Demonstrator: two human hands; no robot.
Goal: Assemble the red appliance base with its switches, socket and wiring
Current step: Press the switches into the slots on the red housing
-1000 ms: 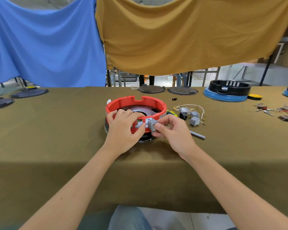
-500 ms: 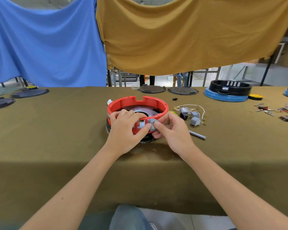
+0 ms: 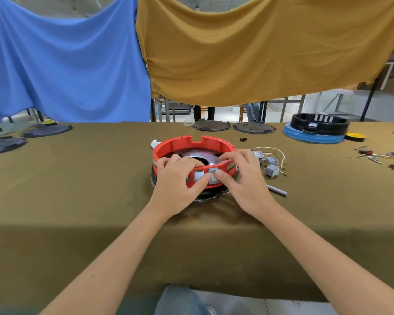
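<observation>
Red appliance base (image 3: 192, 144) takes a grey switch (image 3: 213, 176) in a cut-out of its near wall; both thumbs press on the switch face, the right hand (image 3: 243, 176) hooked over the rim, fingers curled inside, the left hand (image 3: 176, 178) clamped on the wall beside it. The step in hand looks like seating this switch. Next, likely, a firm even push until flush. The base sits mid-table, toward the far edge; spare switches (image 3: 271, 165) and white wiring (image 3: 275, 150) lie just right of it.
</observation>
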